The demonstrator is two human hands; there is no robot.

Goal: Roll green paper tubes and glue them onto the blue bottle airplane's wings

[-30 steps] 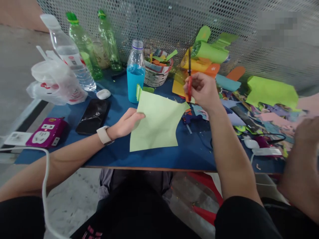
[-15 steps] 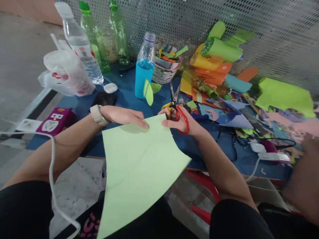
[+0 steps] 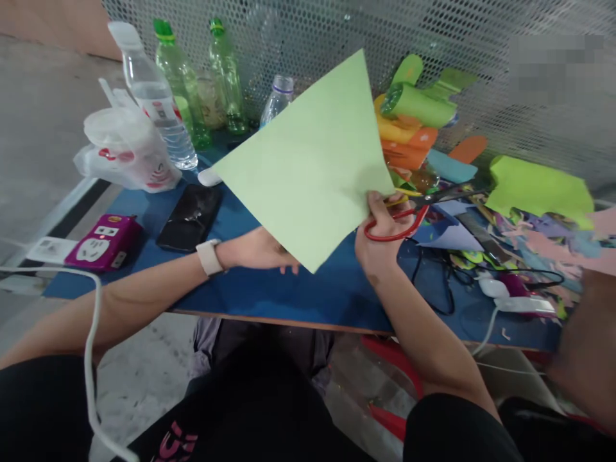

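Note:
A light green sheet of paper [image 3: 308,160] stands raised over the table with one corner pointing up. My right hand [image 3: 380,240] pinches its lower right corner between thumb and fingers. The same hand also holds scissors [image 3: 409,215] with red and yellow handles; their dark blades point right. My left hand [image 3: 257,250], with a white watch band on the wrist, is at the sheet's lower left edge, partly behind it. Its visible fingertips look loosely extended, not gripping. Behind the sheet, a bottle [image 3: 279,96] shows only its clear top.
A black phone [image 3: 190,218], purple power socket [image 3: 103,242] and bagged cup [image 3: 128,151] occupy the left. Water [image 3: 163,106] and green bottles [image 3: 226,77] stand behind. Paper scraps [image 3: 539,240] and paper-wrapped bottles [image 3: 418,106] fill the right. Another person's arm [image 3: 584,346] is at far right.
The green sheet has turned and swung up from my lap to above the table, hiding much of the bottle. The scissors now point right instead of up. My left hand has let go of the sheet's top edge.

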